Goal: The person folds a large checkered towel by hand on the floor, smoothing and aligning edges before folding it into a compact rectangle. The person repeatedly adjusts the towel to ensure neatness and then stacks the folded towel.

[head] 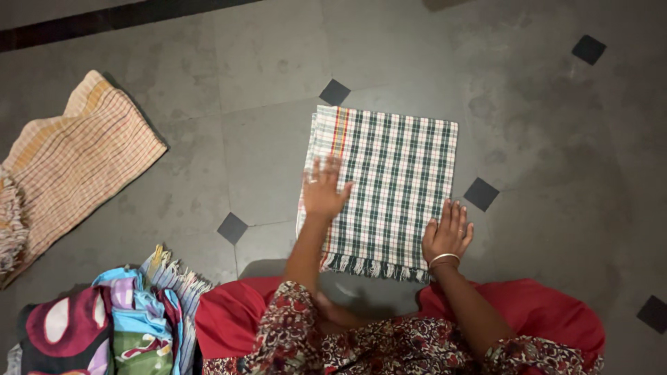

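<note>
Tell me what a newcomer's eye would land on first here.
The folded green-and-white checked cloth lies flat at the middle of the grey tiled floor, fringe toward the person. Both hands press flat on it: the left hand on its left part, the right hand at its lower right corner. A striped beige cloth lies far left, and a heap of colourful fabrics sits at the lower left.

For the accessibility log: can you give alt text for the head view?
Both hands press flat on a folded green-and-white checked cloth on a grey tiled floor, left hand near its left edge, right hand at its lower right corner. A tan striped cloth lies left.
</note>
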